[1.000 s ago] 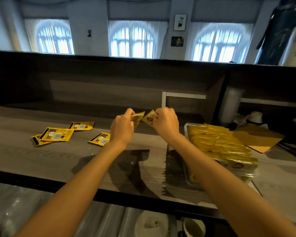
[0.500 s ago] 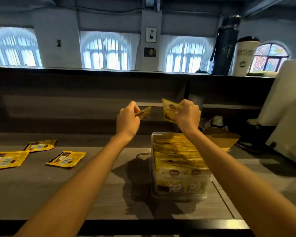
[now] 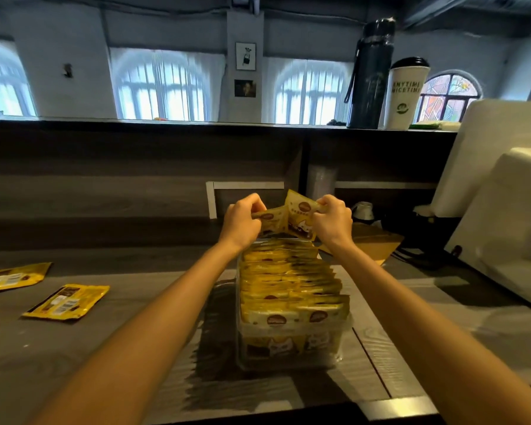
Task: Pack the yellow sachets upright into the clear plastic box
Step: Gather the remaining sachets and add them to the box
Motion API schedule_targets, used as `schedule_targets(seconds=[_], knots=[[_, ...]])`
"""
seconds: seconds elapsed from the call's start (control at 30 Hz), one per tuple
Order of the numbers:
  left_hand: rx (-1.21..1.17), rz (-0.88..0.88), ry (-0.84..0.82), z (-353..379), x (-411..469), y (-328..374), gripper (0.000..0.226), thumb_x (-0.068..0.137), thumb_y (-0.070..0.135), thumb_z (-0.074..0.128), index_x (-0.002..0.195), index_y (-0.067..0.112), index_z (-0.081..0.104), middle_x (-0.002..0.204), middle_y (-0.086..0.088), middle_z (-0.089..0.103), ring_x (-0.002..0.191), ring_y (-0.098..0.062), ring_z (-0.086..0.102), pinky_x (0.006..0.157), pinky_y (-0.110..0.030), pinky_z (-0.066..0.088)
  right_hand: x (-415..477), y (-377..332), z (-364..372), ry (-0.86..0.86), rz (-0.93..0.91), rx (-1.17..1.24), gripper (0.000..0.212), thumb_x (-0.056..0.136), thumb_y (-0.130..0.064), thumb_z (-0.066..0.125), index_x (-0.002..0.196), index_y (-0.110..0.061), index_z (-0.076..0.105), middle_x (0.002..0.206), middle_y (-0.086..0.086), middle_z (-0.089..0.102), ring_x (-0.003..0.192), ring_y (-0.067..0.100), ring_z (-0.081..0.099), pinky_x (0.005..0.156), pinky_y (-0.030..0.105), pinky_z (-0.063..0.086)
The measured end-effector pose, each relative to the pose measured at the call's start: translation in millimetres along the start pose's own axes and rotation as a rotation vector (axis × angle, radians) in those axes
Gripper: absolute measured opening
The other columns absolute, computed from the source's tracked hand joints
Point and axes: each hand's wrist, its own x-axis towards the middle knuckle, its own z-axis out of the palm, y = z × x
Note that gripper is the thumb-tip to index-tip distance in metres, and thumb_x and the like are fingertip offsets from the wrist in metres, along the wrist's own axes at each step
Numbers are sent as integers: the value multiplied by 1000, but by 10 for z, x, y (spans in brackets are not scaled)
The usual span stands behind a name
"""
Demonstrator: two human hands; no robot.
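— Where are the sachets?
— The left hand [image 3: 242, 220] pinches one sachet [image 3: 270, 220], the right hand [image 3: 331, 220] another, over the box's [image 3: 288, 360] far end.
— Heavy?
— Light, bendy, probably slippery. Hold the top corners.

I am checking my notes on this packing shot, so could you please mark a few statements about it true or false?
1. Each hand, left hand and right hand, holds a yellow sachet. True.
2. The clear plastic box is empty. False: it holds rows of upright sachets.
3. Loose sachets lie on the counter to the left. True.
4. The white cup stands inside the box. False: it stands on the upper ledge.
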Motion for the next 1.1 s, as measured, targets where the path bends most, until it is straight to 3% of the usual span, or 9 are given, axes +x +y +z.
schedule_targets(seconds=[0.13, 0.4, 0.5, 0.6, 0.67, 0.83, 0.97, 1.03, 1.1], knots=[[-39, -6, -89, -4, 30, 16, 15, 86, -3, 56, 86, 12, 53, 93, -7, 57, 93, -20, 57, 77, -36, 54, 30, 45, 31, -37, 2, 80, 25, 91, -7, 55, 116, -2, 57, 117, 18, 61, 108, 27, 60, 82, 33, 55], [-42, -163, -208, -26, 110, -80, 28, 83, -7, 53, 70, 18, 53, 90, -9, 55, 94, -22, 53, 71, -30, 48, 64, 119, 77, -281, 66, 150, 24, 93, -5, 46, 113, 1, 58, 102, 13, 54, 102, 30, 57, 76, 41, 56], [-9, -219, -278, 28, 94, -180, 31, 85, -7, 46, 69, 18, 55, 85, -4, 54, 94, -21, 52, 78, -33, 46, 69, 182, 110, -341, 50, 75, 25, 95, -8, 43, 112, -1, 60, 101, 9, 52, 99, 25, 52, 88, 44, 53], [76, -227, -315, 79, 40, -264, 21, 90, 0, 46, 84, 11, 63, 85, -1, 57, 91, -18, 55, 77, -30, 46, 81, 232, 142, -396, 6, -41, 25, 94, -11, 45, 108, -4, 64, 98, 6, 56, 95, 21, 52, 87, 38, 48], [124, -219, -301, 95, 18, -315, 20, 92, 7, 47, 100, 8, 66, 92, -5, 61, 94, -18, 57, 85, -33, 49, 84, 263, 170, -471, -10, -133, 24, 94, -11, 45, 104, -5, 66, 94, 6, 57, 93, 20, 52, 83, 35, 46], [211, -203, -332, 50, 4, -384, 25, 94, 19, 46, 103, 13, 69, 108, -8, 66, 108, -21, 56, 105, -46, 37, 69, 261, 165, -560, 20, -214, 28, 95, -11, 42, 102, 0, 67, 97, 11, 59, 100, 26, 56, 93, 39, 46], [239, -224, -446, -4, -26, -418, 46, 76, 35, 38, 97, 10, 70, 106, -9, 63, 115, -24, 44, 88, -37, 22, 51, 150, 118, -683, 45, -205, 30, 93, -9, 44, 112, 7, 62, 105, 20, 56, 110, 37, 52, 95, 38, 42], [243, -249, -459, 6, -35, -435, 34, 84, 30, 43, 95, 12, 70, 101, -8, 62, 113, -23, 43, 87, -36, 20, 55, 155, 104, -697, 65, -183, 31, 93, -8, 45, 116, 6, 61, 120, 25, 57, 119, 37, 50, 101, 39, 41], [283, -256, -464, 33, -22, -423, 24, 91, 23, 45, 87, 19, 69, 94, -3, 59, 109, -21, 42, 88, -35, 19, 49, 175, 104, -701, 57, -185, 31, 95, -7, 41, 114, 5, 62, 119, 24, 58, 115, 34, 54, 99, 39, 43]])
